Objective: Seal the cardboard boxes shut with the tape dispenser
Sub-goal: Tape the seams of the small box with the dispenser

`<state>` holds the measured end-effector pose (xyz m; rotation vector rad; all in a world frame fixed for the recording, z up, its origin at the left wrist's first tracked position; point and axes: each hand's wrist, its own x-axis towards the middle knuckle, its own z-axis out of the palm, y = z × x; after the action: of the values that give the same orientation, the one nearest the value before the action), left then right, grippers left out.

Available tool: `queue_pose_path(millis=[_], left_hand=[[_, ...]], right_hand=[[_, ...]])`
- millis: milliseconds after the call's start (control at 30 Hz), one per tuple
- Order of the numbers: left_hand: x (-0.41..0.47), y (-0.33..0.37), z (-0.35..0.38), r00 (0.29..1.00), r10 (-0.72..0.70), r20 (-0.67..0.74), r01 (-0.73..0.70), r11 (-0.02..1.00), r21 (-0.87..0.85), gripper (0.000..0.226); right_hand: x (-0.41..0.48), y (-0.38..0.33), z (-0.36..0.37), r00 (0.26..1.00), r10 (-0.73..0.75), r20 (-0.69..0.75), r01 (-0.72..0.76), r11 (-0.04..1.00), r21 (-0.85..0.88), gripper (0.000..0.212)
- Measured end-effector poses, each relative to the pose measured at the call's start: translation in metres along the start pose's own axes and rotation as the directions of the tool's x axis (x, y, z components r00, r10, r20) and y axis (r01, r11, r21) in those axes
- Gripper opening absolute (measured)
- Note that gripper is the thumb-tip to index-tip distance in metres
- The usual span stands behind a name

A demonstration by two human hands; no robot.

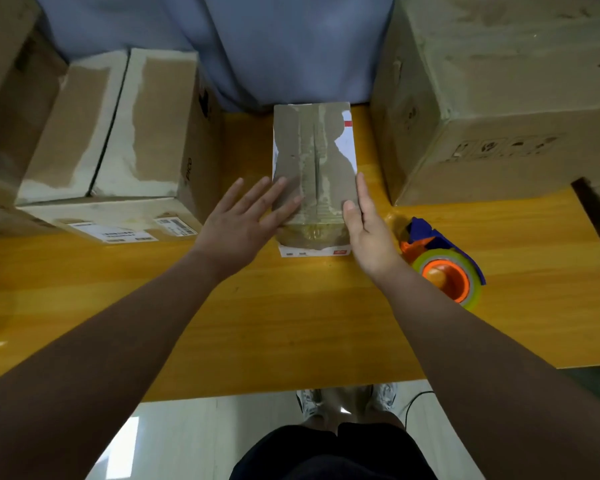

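Both grips were open: the left hand [236, 230] lay flat on the small box [314, 157], mid-tabletop [291, 323], while the right hand [368, 233] pressed its right edge. This looked like smoothing the tape. Next would likely come lifting the tape dispenser [444, 268], lying just right, for the seemingly untaped larger box [118, 133].

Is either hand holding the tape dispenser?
No, the tape dispenser lies on the table; the left hand and right hand touch the small box.
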<state>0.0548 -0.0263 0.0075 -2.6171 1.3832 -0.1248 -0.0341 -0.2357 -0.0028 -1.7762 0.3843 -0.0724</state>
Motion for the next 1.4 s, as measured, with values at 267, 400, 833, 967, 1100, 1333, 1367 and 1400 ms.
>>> queue_pose_path(millis=[267, 400, 833, 967, 1100, 1333, 1367, 1400], left_hand=[[0.009, 0.013, -0.001, 0.996, -0.066, 0.055, 0.079, 0.955, -0.286, 0.057], [0.006, 0.002, -0.002, 0.995, 0.031, 0.090, 0.003, 0.933, -0.360, 0.068], [0.037, 0.071, -0.021, 0.949, 0.223, -0.224, -0.284, 0.912, -0.296, 0.034], [0.026, 0.035, -0.027, 0.994, 0.101, -0.044, -0.110, 0.947, -0.303, 0.043], [0.000, -0.011, -0.029, 0.994, -0.058, 0.093, 0.085, 0.940, -0.329, 0.079], [-0.035, -0.020, -0.038, 0.933, 0.004, 0.360, 0.137, 0.921, -0.365, 0.092], [-0.036, -0.016, -0.038, 0.948, -0.005, 0.319, 0.120, 0.932, -0.343, 0.089], [-0.036, -0.012, -0.038, 0.957, -0.023, 0.288, 0.121, 0.937, -0.327, 0.086]], right_hand=[[-0.015, 0.013, -0.022, 0.994, -0.086, 0.074, 0.110, 0.880, -0.462, 0.064], [-0.011, 0.013, -0.028, 0.999, -0.045, 0.025, 0.051, 0.942, -0.332, 0.047], [-0.023, -0.024, 0.014, 0.807, 0.565, -0.171, -0.466, 0.787, 0.403, 0.050], [-0.015, -0.032, 0.002, 0.781, 0.595, -0.193, -0.457, 0.754, 0.472, 0.042], [0.009, -0.040, -0.014, 0.779, 0.550, -0.301, -0.425, 0.816, 0.391, 0.035], [0.050, -0.047, -0.023, 0.859, 0.349, -0.374, -0.258, 0.927, 0.273, 0.048], [0.050, -0.049, -0.019, 0.878, 0.340, -0.337, -0.238, 0.921, 0.310, 0.055], [0.048, -0.051, -0.013, 0.893, 0.346, -0.286, -0.244, 0.909, 0.337, 0.062]])
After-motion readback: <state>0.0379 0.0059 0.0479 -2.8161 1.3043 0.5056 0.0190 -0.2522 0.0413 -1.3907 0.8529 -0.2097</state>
